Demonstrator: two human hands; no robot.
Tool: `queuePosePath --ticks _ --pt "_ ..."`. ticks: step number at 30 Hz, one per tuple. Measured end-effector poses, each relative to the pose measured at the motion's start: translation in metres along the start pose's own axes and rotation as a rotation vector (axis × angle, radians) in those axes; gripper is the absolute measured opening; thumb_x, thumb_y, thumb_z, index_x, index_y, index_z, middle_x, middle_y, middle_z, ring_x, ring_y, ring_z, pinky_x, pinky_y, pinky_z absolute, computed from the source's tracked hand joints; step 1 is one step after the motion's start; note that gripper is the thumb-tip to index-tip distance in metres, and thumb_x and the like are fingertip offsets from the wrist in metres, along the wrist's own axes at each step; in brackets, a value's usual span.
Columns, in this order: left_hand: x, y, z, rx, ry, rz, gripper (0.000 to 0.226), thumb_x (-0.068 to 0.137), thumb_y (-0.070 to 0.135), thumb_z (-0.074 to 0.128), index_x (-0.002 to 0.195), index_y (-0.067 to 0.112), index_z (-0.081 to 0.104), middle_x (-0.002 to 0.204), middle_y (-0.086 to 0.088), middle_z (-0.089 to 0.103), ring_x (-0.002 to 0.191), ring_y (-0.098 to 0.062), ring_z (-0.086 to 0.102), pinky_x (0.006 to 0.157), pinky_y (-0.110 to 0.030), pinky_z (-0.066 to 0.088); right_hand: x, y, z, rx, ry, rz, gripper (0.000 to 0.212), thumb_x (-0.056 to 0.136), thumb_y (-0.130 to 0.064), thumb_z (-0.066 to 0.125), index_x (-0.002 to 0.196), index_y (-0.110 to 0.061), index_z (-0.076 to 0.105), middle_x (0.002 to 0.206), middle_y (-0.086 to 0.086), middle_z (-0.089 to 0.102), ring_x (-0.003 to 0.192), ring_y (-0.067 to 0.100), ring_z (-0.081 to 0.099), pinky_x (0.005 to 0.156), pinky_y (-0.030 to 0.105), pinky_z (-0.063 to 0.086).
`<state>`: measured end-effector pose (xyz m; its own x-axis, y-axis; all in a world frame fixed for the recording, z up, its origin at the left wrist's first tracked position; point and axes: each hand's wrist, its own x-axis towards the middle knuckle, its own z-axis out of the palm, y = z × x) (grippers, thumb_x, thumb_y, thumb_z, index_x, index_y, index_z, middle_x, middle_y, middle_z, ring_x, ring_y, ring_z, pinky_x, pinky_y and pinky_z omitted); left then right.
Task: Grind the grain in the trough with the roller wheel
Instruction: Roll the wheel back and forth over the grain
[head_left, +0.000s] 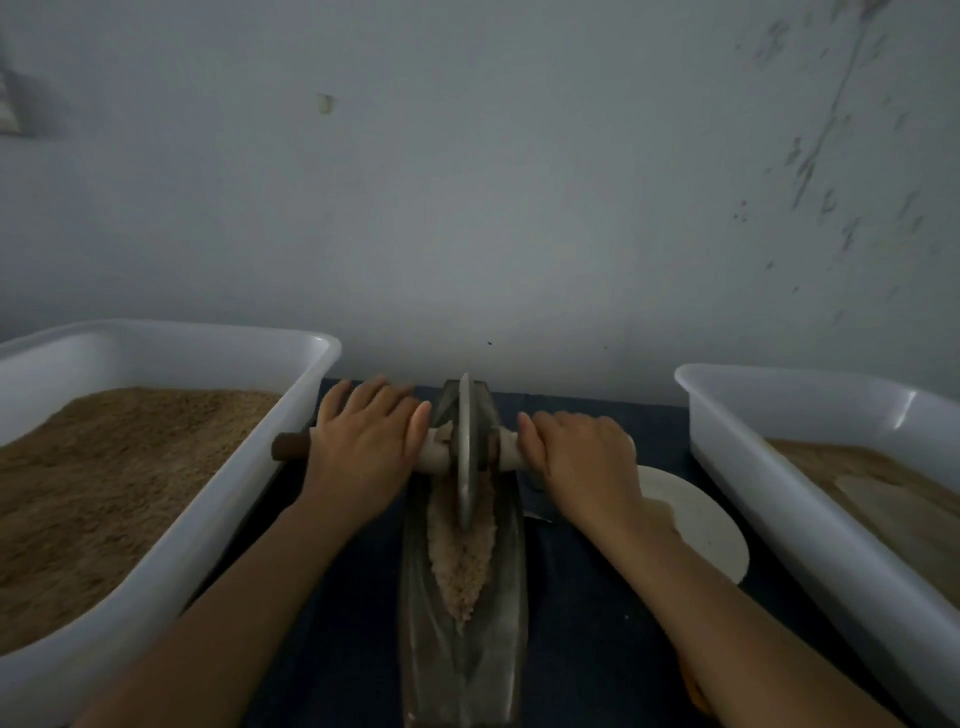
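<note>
Hidden and cropped parts

We see the right hand (582, 457) covering the axle's right end; the trough (462, 613) and both tubs run off-frame.

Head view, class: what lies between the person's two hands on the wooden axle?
The grey metal roller wheel stands upright between left hand and right hand, in the grain-filled trough.

Two white tubs (171, 545) (810, 499) of brown meal flank a white plate (701, 525) on dark cloth (587, 597).

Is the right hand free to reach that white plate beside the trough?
Probably not yet. The right hand holds the roller wheel's handle. The white plate lies just under that wrist with nothing covering it, so once the grip lets go, the way looks free.
</note>
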<state>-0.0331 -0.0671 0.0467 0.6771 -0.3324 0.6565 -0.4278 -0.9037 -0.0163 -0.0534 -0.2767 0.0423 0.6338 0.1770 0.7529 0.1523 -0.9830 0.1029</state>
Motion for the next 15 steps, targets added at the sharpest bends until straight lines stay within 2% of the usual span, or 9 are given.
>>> queuePosePath --ticks 2,3,4,5,6,8,11,13,15 --pt "-0.001 0.003 0.000 -0.007 0.084 0.005 0.029 0.096 0.025 0.044 0.099 0.010 0.069 0.107 -0.010 0.067 0.105 -0.027 0.061 0.099 -0.046 0.040 0.002 0.000 0.004 0.040 -0.028 -0.008 0.034 0.093 -0.023 0.051 0.059 -0.014 0.054 0.053 0.003 0.054 0.048 0.023 0.050 0.054 0.029 0.028" --pt "-0.002 0.003 0.000 0.046 0.026 0.040 0.021 0.093 0.023 0.054 0.102 0.008 0.065 0.100 -0.009 0.068 0.094 -0.026 0.064 0.091 -0.042 0.045 0.001 0.000 0.004 0.055 -0.056 -0.012 0.033 0.094 -0.023 0.050 0.062 -0.014 0.054 0.056 0.003 0.056 0.051 0.024 0.050 0.057 0.030 0.029" --pt "-0.004 0.004 -0.002 0.104 -0.108 0.063 0.024 0.091 0.024 0.057 0.110 0.008 0.058 0.096 -0.007 0.066 0.086 -0.023 0.064 0.082 -0.036 0.048 -0.002 0.000 0.002 0.068 -0.085 -0.008 0.034 0.096 -0.026 0.046 0.064 -0.015 0.054 0.059 0.002 0.057 0.054 0.023 0.050 0.058 0.031 0.030" --pt "-0.006 0.004 -0.004 0.122 -0.222 0.070 0.030 0.093 0.027 0.053 0.117 0.010 0.049 0.097 -0.004 0.063 0.083 -0.019 0.062 0.076 -0.031 0.047 -0.005 0.000 0.000 0.082 -0.107 0.001 0.036 0.098 -0.029 0.042 0.065 -0.017 0.053 0.060 0.000 0.056 0.054 0.021 0.049 0.058 0.031 0.030" --pt "-0.009 0.003 -0.006 0.105 -0.256 0.050 0.029 0.095 0.032 0.045 0.119 0.014 0.044 0.098 0.000 0.060 0.083 -0.015 0.060 0.073 -0.027 0.046 -0.010 0.000 -0.004 0.101 -0.123 0.011 0.037 0.098 -0.031 0.039 0.065 -0.019 0.051 0.059 -0.002 0.054 0.053 0.018 0.047 0.056 0.031 0.030" --pt "-0.017 0.005 -0.014 0.068 -0.200 0.009 0.023 0.097 0.037 0.033 0.100 0.023 0.051 0.085 0.008 0.058 0.074 -0.008 0.057 0.070 -0.022 0.043 -0.022 -0.001 -0.016 0.136 -0.140 0.030 0.038 0.098 -0.035 0.039 0.063 -0.022 0.045 0.056 -0.008 0.046 0.050 0.014 0.041 0.053 0.030 0.028" --pt "-0.033 0.017 -0.028 -0.060 -0.033 -0.032 0.037 0.095 0.036 0.031 0.064 0.026 0.048 0.055 0.009 0.051 0.048 -0.007 0.048 0.055 -0.024 0.042 -0.043 -0.007 -0.037 0.164 -0.164 0.043 0.039 0.097 -0.042 0.031 0.063 -0.026 0.042 0.053 -0.012 0.040 0.046 0.006 0.036 0.047 0.024 0.024" --pt "-0.044 0.017 -0.034 -0.087 0.049 0.004 0.041 0.091 0.033 0.030 0.055 0.024 0.047 0.046 0.008 0.047 0.039 -0.008 0.045 0.046 -0.028 0.044 -0.051 -0.010 -0.049 0.158 -0.145 0.039 0.039 0.095 -0.044 0.027 0.061 -0.029 0.038 0.050 -0.013 0.035 0.043 0.004 0.032 0.044 0.015 0.016" --pt "-0.048 0.017 -0.039 -0.069 0.083 0.031 0.041 0.090 0.030 0.031 0.053 0.023 0.049 0.044 0.008 0.046 0.037 -0.008 0.044 0.042 -0.030 0.045 -0.055 -0.011 -0.057 0.122 -0.119 0.028 0.039 0.095 -0.044 0.027 0.060 -0.029 0.036 0.048 -0.013 0.033 0.040 0.004 0.030 0.044 0.012 0.011"
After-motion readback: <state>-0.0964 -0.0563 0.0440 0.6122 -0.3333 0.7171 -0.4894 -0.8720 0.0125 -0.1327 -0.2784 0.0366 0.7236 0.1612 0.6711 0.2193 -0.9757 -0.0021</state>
